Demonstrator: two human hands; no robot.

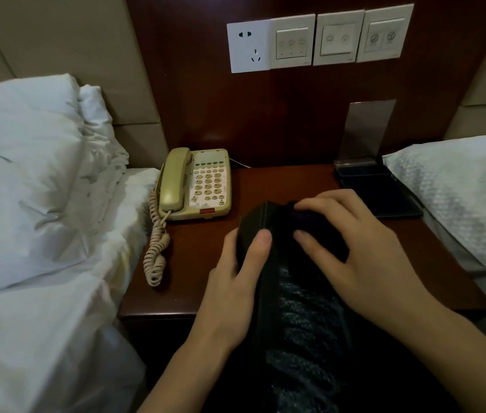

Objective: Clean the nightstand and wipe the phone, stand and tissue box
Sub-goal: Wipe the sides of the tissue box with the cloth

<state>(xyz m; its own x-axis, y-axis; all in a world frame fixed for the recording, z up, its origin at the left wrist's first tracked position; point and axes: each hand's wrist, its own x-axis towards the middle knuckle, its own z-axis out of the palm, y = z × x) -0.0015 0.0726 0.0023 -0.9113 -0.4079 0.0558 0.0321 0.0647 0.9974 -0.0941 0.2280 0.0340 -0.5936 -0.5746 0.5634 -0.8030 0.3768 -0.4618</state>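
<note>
Black tissue box (255, 231) held above the front half of the dark wood nightstand (283, 186), long side running toward the camera. Left hand (235, 275) gripping the box's left side: thumb laid over the top edge, nail up, other fingers curled round the left face and out of sight. Right hand (361, 251) clenched on a dark cleaning cloth (310, 219), pressing it onto the top of the box at its far end; fingertips spread across the cloth, thumb tip (301, 235) close to the left thumb, only a narrow strip of box top between them. Remainder of the cloth trailing down the box toward the camera, beneath the right palm and wrist. Beige corded phone (197, 184) on the nightstand beyond and to the left of the left thumb, well apart from it, handset in its cradle, coiled cord (155, 248) hanging over the nightstand's left edge. Clear acrylic stand (367, 135) on a dark base just beyond the right fingertips, at the back right corner, not touching the hand. White pillow (21, 162) on the bed at left; a second white pillow (459, 189) at right. Wall socket (247, 46) and three switch plates (340, 37) on the wood panel above.
</note>
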